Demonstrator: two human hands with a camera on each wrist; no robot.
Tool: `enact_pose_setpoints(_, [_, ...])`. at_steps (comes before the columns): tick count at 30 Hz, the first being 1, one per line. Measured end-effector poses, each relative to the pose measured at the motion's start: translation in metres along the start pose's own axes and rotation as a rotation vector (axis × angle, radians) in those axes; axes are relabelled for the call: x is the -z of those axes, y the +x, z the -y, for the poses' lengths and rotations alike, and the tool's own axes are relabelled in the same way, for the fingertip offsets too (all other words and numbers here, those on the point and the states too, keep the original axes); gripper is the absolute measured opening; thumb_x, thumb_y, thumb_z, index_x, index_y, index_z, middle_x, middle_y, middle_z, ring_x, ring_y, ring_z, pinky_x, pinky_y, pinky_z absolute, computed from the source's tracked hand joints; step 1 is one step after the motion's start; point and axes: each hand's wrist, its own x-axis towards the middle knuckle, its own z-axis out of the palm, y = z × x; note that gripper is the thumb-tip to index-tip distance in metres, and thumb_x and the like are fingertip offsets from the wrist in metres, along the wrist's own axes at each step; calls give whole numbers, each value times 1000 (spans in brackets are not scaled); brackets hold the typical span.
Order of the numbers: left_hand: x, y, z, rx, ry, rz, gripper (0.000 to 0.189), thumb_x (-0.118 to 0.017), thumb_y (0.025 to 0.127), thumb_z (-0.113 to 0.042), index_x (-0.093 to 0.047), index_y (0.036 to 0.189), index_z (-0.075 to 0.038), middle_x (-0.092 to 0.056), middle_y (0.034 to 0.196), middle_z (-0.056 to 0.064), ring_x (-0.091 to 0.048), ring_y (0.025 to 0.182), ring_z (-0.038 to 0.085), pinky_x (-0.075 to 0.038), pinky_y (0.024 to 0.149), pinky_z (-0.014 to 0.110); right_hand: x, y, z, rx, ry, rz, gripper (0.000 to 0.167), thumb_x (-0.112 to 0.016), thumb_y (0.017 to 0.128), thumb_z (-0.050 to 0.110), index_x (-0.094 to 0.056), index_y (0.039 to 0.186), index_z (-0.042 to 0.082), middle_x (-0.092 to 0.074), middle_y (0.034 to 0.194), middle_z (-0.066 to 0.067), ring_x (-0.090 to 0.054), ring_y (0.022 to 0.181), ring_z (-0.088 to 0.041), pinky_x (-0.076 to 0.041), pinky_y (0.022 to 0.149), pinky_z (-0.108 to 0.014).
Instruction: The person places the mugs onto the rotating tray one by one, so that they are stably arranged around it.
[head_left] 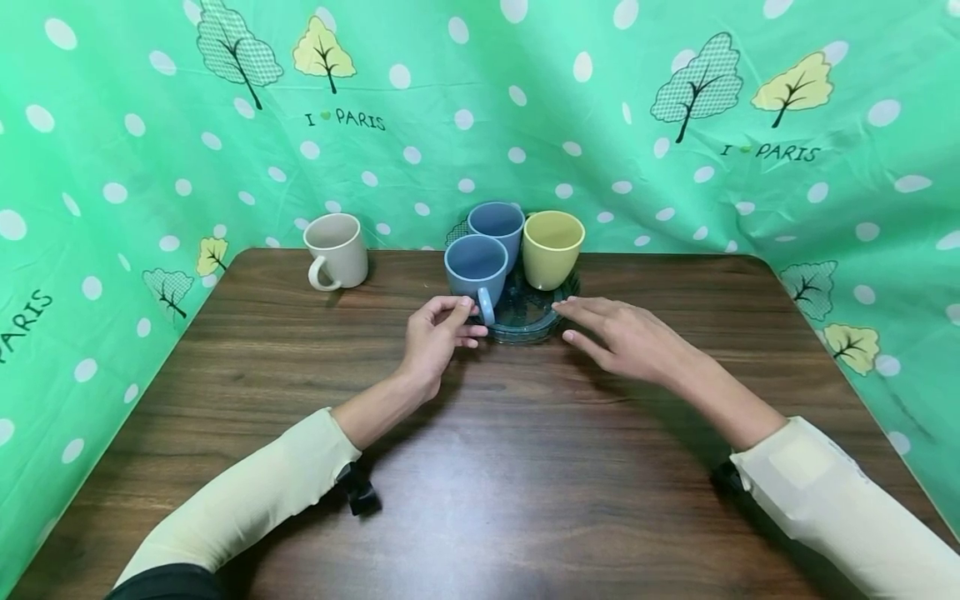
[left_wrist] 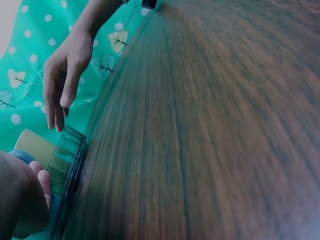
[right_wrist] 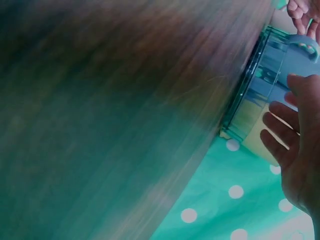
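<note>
Two blue mugs, the front one [head_left: 471, 279] with its handle toward me and the rear one [head_left: 501, 225] behind it, stand with a yellow cup [head_left: 551, 254] on a round clear glass tray [head_left: 525, 335]. My left hand [head_left: 435, 342] is at the tray's front left, its thumb and fingers loosely bent beside the front blue mug's handle [head_left: 487, 308]. In the right wrist view those fingertips appear just off the handle. At the tray's right rim, my right hand [head_left: 622, 337] reaches in with extended, spread fingers, holding nothing. Whether its fingertips touch the rim is unclear.
A white mug [head_left: 337, 254] stands upright to the left of the tray, near the table's back edge. The brown wooden table [head_left: 487, 467] stretches toward me. Green dotted cloth [head_left: 517, 125] hangs behind and along both sides.
</note>
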Motion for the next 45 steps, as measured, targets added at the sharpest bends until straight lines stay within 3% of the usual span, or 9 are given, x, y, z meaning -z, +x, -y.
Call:
enact_pose_setpoints(6, [9,2,-3,-4,15,-22,18,-64,116,-14,-70,126,1,-78,116,18,-82,77,11,-67,71,27,0,0,-7,-10,-38,-55,41,-73,112,22,-71,148,1,-74,148,-21,-69,141,-42,-57,117,-63])
enact_pose_setpoints(17, [27,7,-4,-11,11,-58,22,-64,116,-12,-68,130,5,-76,107,11,-82,76,11,-67,70,25,-1,-3,-23,-57,-18,-27,54,-74,111,27,-63,155,-2,-66,157,-27,-63,147,-48,-52,122,-67])
enact_pose_setpoints(24, [32,8,-8,-44,-30,-74,17,-64,116,-12,-68,127,1,-77,93,-4,-82,74,10,-66,67,25,-2,-3,-28,-139,2,54,65,-71,113,39,-56,163,0,-55,169,-27,-53,157,-48,-44,130,-69])
enact_pose_setpoints(31, [42,8,-10,-55,-41,-83,10,-64,116,-13,-68,123,-7,-76,96,-1,-80,75,10,-66,70,26,-1,-4,-30,-197,33,132,71,-61,117,47,-45,171,4,-44,178,-25,-43,165,-48,-40,132,-69])
enact_pose_setpoints(45, [63,12,-14,-21,40,-88,16,-61,118,-17,-65,130,-7,-75,103,-2,-79,81,10,-66,75,25,1,-2,-34,-218,65,201,73,-52,120,47,-33,177,6,-30,186,-22,-28,174,-43,-25,142,-64])
